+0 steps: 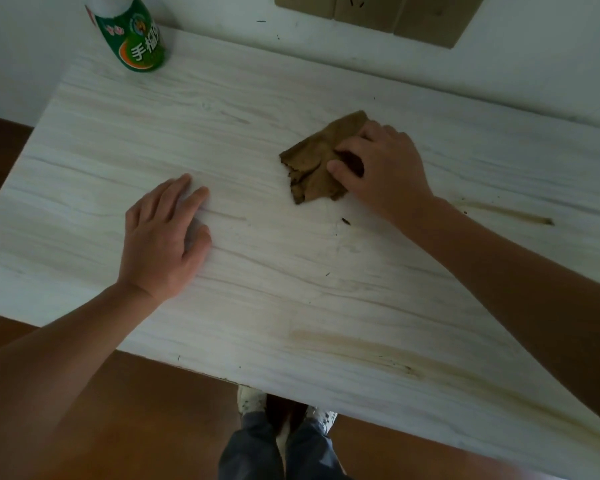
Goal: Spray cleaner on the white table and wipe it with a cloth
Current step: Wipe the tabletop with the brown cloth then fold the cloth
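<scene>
A white wood-grain table (257,271) fills the view. A crumpled brown cloth (317,161) lies on it right of centre, and my right hand (385,168) presses down on its right side with fingers curled into it. My left hand (163,237) rests flat on the bare tabletop to the left, fingers apart, holding nothing. A green and white cleaner bottle (132,32) stands at the far left corner, its top cut off by the frame.
Brown streaks mark the table at the right (513,214) and near the front edge (378,355), with small dark specks (345,221) near the cloth. A white wall with a tan switch plate (378,12) backs the table. Brown floor and my shoes (284,407) show below.
</scene>
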